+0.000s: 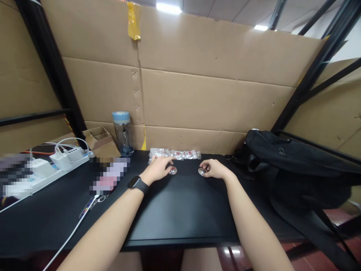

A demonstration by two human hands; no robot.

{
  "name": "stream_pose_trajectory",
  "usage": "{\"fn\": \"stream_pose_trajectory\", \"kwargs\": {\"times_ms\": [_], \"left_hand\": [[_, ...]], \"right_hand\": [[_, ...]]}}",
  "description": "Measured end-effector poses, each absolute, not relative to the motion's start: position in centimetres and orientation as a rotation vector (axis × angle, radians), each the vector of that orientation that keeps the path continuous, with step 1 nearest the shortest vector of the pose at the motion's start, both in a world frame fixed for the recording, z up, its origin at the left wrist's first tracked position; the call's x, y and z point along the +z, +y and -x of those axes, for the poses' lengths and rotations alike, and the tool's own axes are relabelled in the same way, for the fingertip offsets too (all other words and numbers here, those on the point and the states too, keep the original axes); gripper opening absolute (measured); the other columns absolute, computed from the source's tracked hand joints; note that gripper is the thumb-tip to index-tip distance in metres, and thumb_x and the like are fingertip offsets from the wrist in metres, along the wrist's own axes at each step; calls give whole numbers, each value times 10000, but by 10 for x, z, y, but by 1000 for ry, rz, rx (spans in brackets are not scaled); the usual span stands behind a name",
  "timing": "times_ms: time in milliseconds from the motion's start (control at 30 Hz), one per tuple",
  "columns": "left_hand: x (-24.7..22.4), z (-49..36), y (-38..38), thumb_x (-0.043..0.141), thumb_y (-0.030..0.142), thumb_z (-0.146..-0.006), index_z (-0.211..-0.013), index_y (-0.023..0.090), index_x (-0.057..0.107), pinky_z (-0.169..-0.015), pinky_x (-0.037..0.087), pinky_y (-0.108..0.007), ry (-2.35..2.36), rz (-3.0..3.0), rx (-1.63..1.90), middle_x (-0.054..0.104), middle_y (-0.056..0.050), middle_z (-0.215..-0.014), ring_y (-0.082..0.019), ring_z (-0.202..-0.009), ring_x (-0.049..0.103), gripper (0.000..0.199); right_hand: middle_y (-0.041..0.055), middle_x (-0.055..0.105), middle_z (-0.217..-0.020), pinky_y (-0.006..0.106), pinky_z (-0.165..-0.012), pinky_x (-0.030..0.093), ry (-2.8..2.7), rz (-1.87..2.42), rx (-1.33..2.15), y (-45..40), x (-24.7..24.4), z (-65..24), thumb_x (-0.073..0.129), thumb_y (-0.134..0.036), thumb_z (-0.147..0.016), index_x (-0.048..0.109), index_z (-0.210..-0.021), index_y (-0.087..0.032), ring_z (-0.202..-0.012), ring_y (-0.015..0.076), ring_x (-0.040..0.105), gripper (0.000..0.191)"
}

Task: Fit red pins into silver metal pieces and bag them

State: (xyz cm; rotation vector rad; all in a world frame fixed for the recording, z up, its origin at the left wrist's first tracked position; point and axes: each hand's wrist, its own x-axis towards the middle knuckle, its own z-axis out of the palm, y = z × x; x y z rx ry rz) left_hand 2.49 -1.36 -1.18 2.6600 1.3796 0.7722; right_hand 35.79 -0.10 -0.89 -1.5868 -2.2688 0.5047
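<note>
Two small clear round discs, which look like suction cups, are at the middle of the black tabletop [180, 210]. The left disc [173, 171] shows a red centre and lies on the table. My left hand [159, 167], wearing a black watch, reaches over it with the index finger stretched out and the thumb at the disc's edge. Fingers and thumb of my right hand [216, 168] are bent together on the right disc [201, 171], partly covering it. Just behind both hands is a row of clear plastic packets [186, 154] with red bits inside.
A blue-lidded bottle [124, 137] and an open cardboard box [103, 143] stand back left. White chargers on a power strip [60, 169] and a cable [75, 229] occupy the left. A black backpack [299, 169] lies right. Cardboard [191, 101] walls the back.
</note>
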Motion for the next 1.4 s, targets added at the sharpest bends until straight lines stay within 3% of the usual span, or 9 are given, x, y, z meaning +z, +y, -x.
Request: {"fn": "stream_pose_trajectory", "kwargs": {"times_ms": [100, 233, 433, 700, 1067, 1233, 1400], "left_hand": [[0, 3, -8, 510, 198, -900, -1197, 293, 660, -959, 330, -371, 1589, -2649, 779, 714, -56, -1192, -246, -1164, 598, 346], [11, 41, -2, 697, 226, -739, -893, 275, 746, -898, 347, -367, 1779, -2532, 355, 761, -34, -990, -275, -1019, 657, 169], [12, 41, -5, 793, 330, -659, -815, 320, 768, -792, 364, -310, 1630, -2406, 225, 768, 16, -886, -224, -908, 682, 159], [8, 37, -5, 797, 257, -628, -699, 279, 739, -850, 330, -352, 1738, -2358, 134, 772, 8, -820, -242, -892, 681, 95], [22, 44, -13, 795, 328, -687, -703, 248, 717, -872, 334, -343, 1837, -2327, 422, 757, 33, -768, -215, -830, 692, 112], [17, 25, -16, 736, 395, -787, -791, 233, 724, -798, 432, -269, 1494, -2342, 802, 771, 11, -822, -185, -837, 702, 162], [9, -17, -30, 721, 362, -840, -800, 226, 768, -830, 472, -274, 1242, -2356, 1135, 776, -7, -839, -182, -833, 706, 149]], "right_hand": [[16, 728, -871, 249, -682, 485, -2260, 1531, 480, -3, -8, -350, 774, -194, -600, 749, -984, -200, -716, 151, 643, 385], [20, 716, -861, 249, -705, 501, -2215, 1379, 571, -3, -10, -341, 759, -196, -614, 737, -991, -181, -745, 150, 643, 378], [43, 714, -925, 262, -724, 508, -2202, 1288, 685, -6, -14, -322, 765, -181, -588, 730, -1110, -150, -766, 157, 632, 524], [24, 707, -890, 254, -698, 491, -2224, 1197, 672, -16, -7, -302, 730, -164, -598, 747, -1021, -175, -755, 155, 612, 424], [44, 671, -984, 258, -725, 501, -2206, 1044, 593, -23, -4, -284, 714, -140, -628, 739, -1002, -193, -798, 156, 615, 379], [61, 686, -1056, 268, -721, 512, -2090, 973, 599, -24, -6, -278, 718, -170, -668, 712, -1047, -193, -829, 165, 644, 380], [75, 704, -1020, 300, -719, 546, -1877, 928, 728, -23, -18, -263, 722, -223, -722, 688, -1113, -173, -820, 179, 672, 395]]}}
